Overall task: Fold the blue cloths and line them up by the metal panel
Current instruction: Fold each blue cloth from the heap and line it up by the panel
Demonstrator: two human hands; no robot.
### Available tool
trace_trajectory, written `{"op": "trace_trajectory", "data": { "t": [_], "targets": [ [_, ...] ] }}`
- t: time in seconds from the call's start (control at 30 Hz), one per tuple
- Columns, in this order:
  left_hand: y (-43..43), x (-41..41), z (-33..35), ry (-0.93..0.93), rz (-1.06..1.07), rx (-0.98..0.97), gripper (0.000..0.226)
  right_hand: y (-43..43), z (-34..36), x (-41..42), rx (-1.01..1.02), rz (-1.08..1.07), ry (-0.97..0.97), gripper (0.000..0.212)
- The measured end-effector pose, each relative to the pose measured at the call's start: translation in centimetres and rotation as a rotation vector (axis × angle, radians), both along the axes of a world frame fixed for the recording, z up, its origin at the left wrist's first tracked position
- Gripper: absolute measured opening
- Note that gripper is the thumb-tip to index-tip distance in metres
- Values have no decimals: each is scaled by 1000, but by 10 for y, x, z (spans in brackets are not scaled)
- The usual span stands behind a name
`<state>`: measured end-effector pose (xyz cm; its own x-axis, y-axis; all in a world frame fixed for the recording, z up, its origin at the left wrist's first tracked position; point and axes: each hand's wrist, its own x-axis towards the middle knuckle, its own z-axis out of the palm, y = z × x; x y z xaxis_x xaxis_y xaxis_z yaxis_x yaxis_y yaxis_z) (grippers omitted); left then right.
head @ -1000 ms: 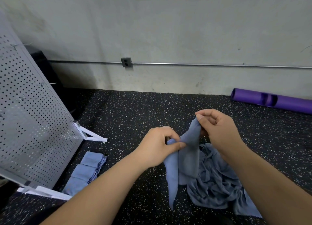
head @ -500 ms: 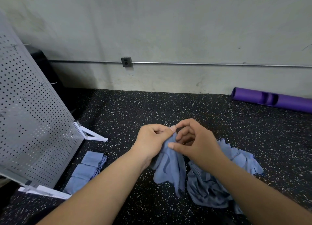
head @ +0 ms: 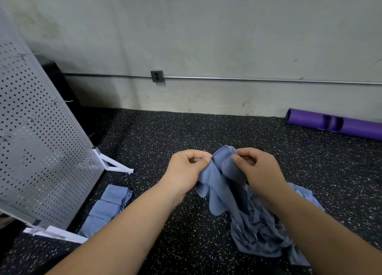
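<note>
While aloft, cloth (head: pixel 219 180) between 2 hands (head: pixel 184 171) (head: pixel 262 171).

Left hand (head: pixel 186 169) and right hand (head: pixel 260 171) pinch a blue cloth (head: pixel 221 177) above the speckled floor (head: pixel 165 138).

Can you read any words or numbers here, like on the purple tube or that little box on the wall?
No text can be read anywhere in the picture.
Wall box: a small pale mark on its front, too blurred to read.
Purple tube: no print shows.
Blue cloth and metal panel: no label shows.
</note>
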<state>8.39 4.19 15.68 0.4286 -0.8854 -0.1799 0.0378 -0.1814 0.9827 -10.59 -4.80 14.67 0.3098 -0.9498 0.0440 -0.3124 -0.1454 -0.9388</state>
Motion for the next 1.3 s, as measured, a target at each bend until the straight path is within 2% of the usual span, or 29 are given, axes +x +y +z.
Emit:
{"op": "trace_trajectory", "data": {
  "t": [0.17, 0.3, 0.4, 0.53, 0.67, 0.77, 0.87, 1.03, 1.17, 1.3],
  "targets": [
    [0, -2, -5, -111, -20, -16, 17, -2, 8, -2, 129, 34, -233, 15],
    [2, -7, -1, -83, -81, -58, 21, 1, 12, -1, 146, 110, -270, 18],
    [2, -11, 1, 30, -115, -81, 20, 3, 10, 1, 82, 117, -217, 17],
    [1, -14, 2, 200, -114, -88, 16, 6, 8, 3, -71, 91, -52, 18],
    [0, -13, -1, 221, -108, -90, 15, 10, 8, 3, -218, 133, 118, 32],
    [0, -12, -1, 229, -95, -86, 22, 18, 9, 5, -256, 94, 140, 32],
    [-2, -11, -3, 302, -31, -74, 22, 26, 12, 7, -422, 60, 221, 27],
    [-5, -7, -4, 421, 61, -55, 22, 33, 12, 9, -465, 201, 174, 12],
    [-3, -6, -1, 427, 69, -51, 24, 36, 8, 7, -524, 258, 242, 36],
    [0, -9, 5, 477, 69, -63, 24, 34, 4, 10, -607, 202, 242, 22]
  ]
}}
